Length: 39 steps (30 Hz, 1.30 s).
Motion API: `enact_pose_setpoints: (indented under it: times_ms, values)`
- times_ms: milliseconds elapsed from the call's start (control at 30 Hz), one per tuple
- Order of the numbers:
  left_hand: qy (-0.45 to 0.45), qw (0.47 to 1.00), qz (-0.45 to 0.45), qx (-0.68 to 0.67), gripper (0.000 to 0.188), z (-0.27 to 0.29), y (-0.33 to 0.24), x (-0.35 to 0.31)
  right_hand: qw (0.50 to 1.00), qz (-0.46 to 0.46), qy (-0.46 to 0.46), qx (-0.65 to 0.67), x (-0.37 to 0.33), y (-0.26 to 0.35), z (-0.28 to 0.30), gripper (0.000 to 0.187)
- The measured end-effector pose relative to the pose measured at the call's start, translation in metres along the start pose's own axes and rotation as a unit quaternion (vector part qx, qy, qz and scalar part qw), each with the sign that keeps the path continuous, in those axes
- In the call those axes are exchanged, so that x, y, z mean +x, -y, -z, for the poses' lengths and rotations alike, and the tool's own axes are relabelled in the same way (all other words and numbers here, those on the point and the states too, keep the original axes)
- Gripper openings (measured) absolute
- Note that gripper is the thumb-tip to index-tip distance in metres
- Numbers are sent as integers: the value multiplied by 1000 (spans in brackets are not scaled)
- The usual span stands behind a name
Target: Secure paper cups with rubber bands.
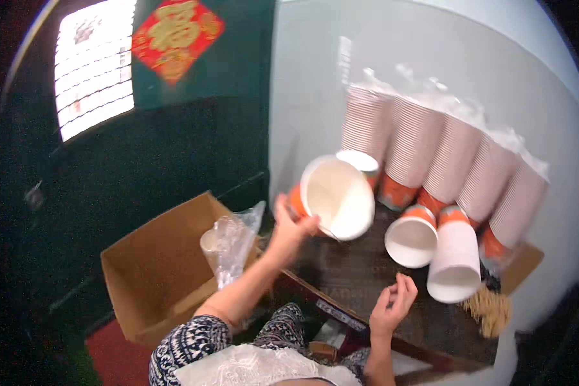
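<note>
My left hand (294, 224) grips a large paper cup (336, 198), white inside and orange outside. The cup is tilted so that its mouth faces me, and it hangs over the dark tabletop. My right hand (392, 304) is raised with loosely bent fingers and holds nothing. Just beyond its fingertips, a paper cup (411, 246) lies on its side with its mouth toward me. A longer white-and-orange cup or short stack (455, 262) lies to the right of that one. Partly hidden behind the held cup is another white-rimmed cup (359, 160).
Several tall stacks of nested cups (418, 141) in clear plastic lean against the pale wall. An open cardboard box (154, 270) stands at the left, with clear plastic wrapping (231, 248) by its rim. Beige strands (489, 311) lie at the table's right end.
</note>
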<state>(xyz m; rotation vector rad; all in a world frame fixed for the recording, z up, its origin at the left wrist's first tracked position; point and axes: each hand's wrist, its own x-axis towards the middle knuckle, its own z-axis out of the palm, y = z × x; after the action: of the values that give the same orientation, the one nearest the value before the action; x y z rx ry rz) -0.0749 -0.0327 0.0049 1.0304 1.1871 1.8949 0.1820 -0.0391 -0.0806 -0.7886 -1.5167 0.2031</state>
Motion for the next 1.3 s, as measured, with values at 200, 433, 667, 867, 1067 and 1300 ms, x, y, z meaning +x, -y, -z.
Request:
enact_pose_setpoints:
  times_ms: [200, 433, 667, 867, 1067, 1300]
  values:
    - [-171, 823, -373, 394, 125, -6, -15, 96, 996, -60, 13, -60, -19, -41, 15, 24]
    - [-44, 614, -553, 561, 123, -52, -43, 145, 995, -37, 11, -87, -34, -52, 17, 13]
    - [99, 468, -514, 712, 124, -74, -28, 178, 995, -52, 30, -79, -32, -48, 17, 9]
    - [173, 459, -495, 718, 122, -82, 0, 177, 994, -58, 37, -86, -32, -47, 16, 8]
    - [183, 410, -496, 743, 120, -81, -6, 156, 993, -48, 44, -94, -32, -48, 16, 7]
    - [222, 430, -457, 746, 106, -72, 10, 129, 991, -49, 59, -113, -34, -47, 16, 7]
